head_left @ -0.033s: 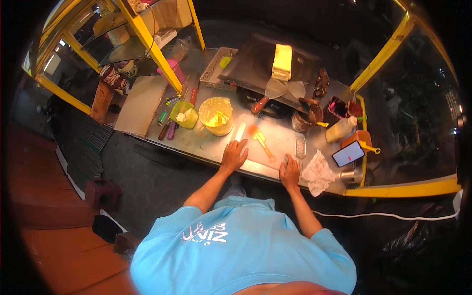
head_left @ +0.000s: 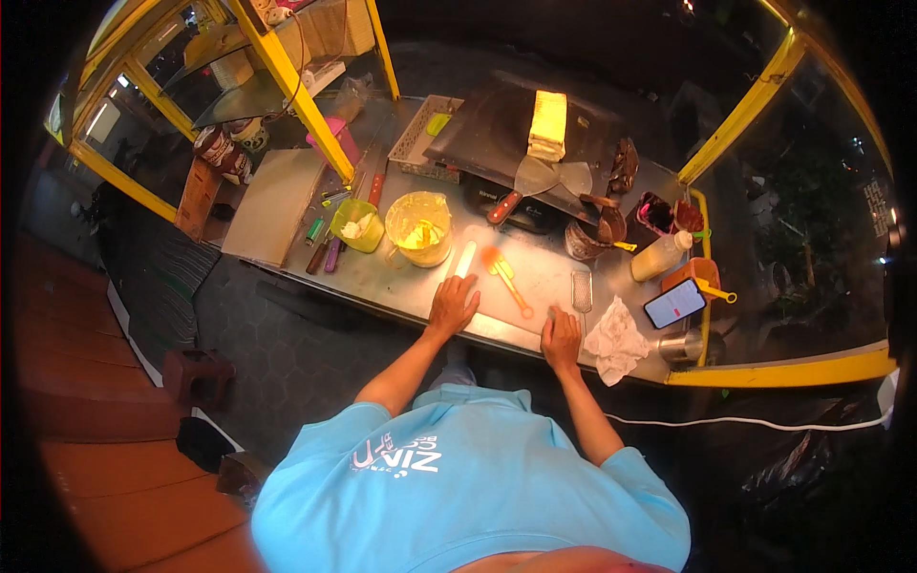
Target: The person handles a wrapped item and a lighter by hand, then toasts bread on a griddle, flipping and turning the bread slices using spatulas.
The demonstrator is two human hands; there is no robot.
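My left hand [head_left: 453,306] lies with fingers apart on the pale board [head_left: 525,277] at the counter's front, over the lower end of a long white strip-shaped utensil [head_left: 464,263]. My right hand [head_left: 561,336] rests open at the board's right front edge, fingers slightly bent. Between and beyond them lies an orange-and-yellow utensil [head_left: 511,291]. A steel grater-like tool [head_left: 581,291] is just beyond my right hand, and a crumpled cloth [head_left: 619,344] is to its right. A yellow batter bucket [head_left: 411,244] stands beyond my left hand.
A griddle [head_left: 478,124] holds a stacked yellow block [head_left: 546,119] and two scrapers [head_left: 535,181]. A green tub [head_left: 355,234], sauce pots [head_left: 587,234], a bottle [head_left: 661,256] and a phone [head_left: 673,304] stand around. Yellow frame posts [head_left: 731,119] flank the counter.
My right hand has shifted very slightly toward the front edge. The things on the counter look the same.
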